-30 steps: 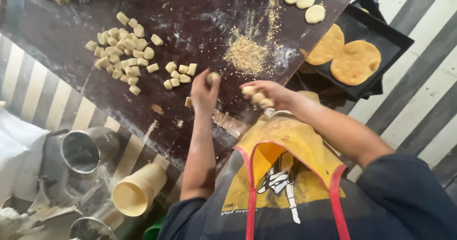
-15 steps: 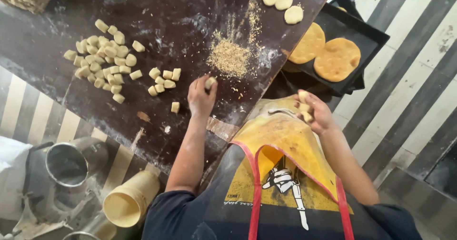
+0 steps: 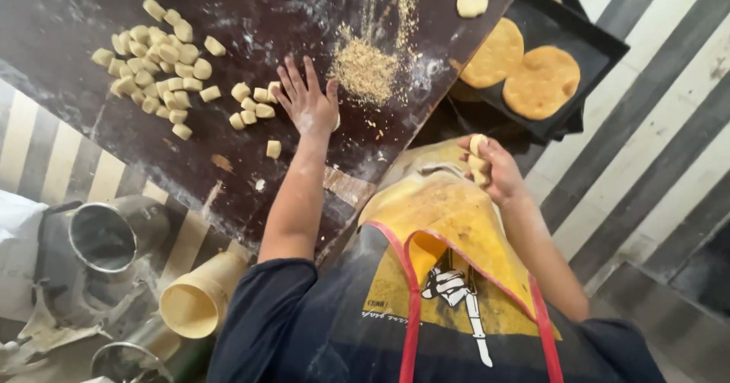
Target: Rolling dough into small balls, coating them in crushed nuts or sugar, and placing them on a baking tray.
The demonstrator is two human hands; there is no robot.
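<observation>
Dark floured table, left hand flat

A dark, flour-dusted worktable fills the upper left, its near edge worn pale in one patch; the floor is laid in broad grey and cream stripes on both sides of it; a black baking tray juts past the table's right corner; metal pots and a cream plastic tub sit low at the left; the light is even and soft.
</observation>
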